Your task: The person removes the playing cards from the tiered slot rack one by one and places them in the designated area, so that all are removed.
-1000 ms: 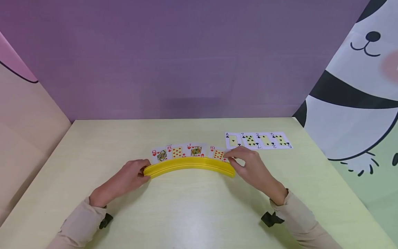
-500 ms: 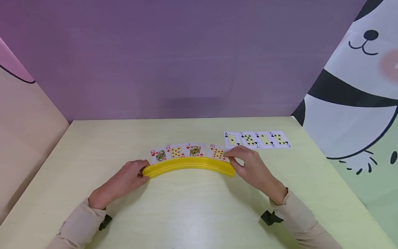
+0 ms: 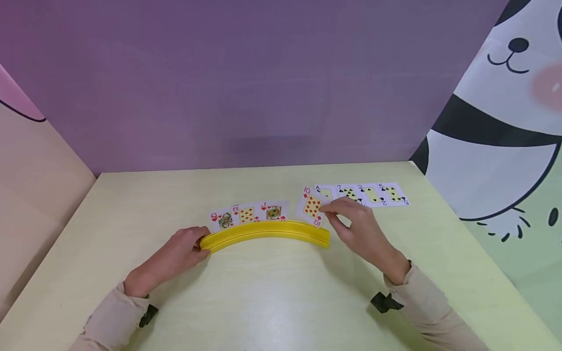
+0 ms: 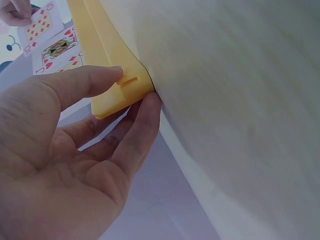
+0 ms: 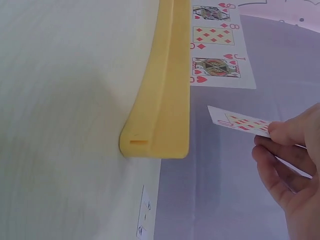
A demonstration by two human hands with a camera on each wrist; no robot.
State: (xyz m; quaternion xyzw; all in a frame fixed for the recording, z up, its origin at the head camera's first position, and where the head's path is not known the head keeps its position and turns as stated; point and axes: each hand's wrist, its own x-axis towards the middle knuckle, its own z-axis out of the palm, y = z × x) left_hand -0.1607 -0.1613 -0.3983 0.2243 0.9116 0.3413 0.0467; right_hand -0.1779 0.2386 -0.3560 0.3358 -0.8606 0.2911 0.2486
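Observation:
A curved yellow card holder (image 3: 268,228) lies on the table. My left hand (image 3: 169,258) grips its left end, the thumb (image 4: 95,80) on top and fingers beneath in the left wrist view. In the holder's slot stand the queen of hearts (image 3: 224,221), eight of diamonds (image 3: 246,214) and jack of hearts (image 3: 274,212). My right hand (image 3: 363,233) pinches the ten of diamonds (image 3: 312,205) by its right edge, near the holder's right end. In the right wrist view this ten (image 5: 242,121) is raised clear of the holder and tilted.
Behind my right hand, a row of several overlapping club cards (image 3: 373,195) lies face up on the pale table (image 3: 263,292). A purple wall (image 3: 263,97) rises at the table's back edge. Printed panels flank both sides.
My right hand has lifted the ten of diamonds up out of the holder's slot, and the card now leans. My left hand keeps its grip on the holder.

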